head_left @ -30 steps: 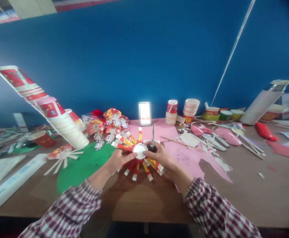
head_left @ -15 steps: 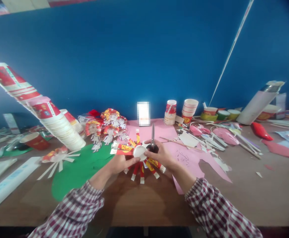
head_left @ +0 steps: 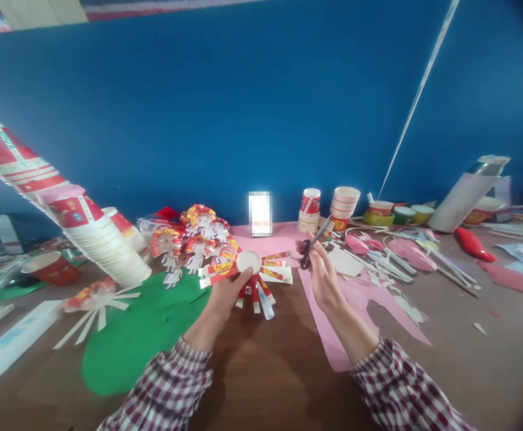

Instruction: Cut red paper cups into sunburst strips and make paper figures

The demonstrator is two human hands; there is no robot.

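My left hand [head_left: 226, 294] grips a paper cup cut into red and yellow strips [head_left: 249, 267] that fan out around its white round base, held up above the brown table [head_left: 261, 371]. My right hand [head_left: 322, 276] is a little to the right of the cup, apart from it, with its fingers through the dark handles of a pair of scissors [head_left: 314, 242]. The blades point up and to the right. Both arms wear checked sleeves.
A leaning stack of paper cups [head_left: 82, 227] stands at the left above a green paper disc [head_left: 140, 323]. Finished cut-cup flowers [head_left: 194, 233] lie behind. Pink paper [head_left: 355, 299], paper scraps, short cup stacks [head_left: 344, 206] and a tilted white tube [head_left: 465, 194] fill the right.
My right hand has drawn the scissors away from the cup, to the right and upward. My left hand has lifted the cut cup slightly and turned it.
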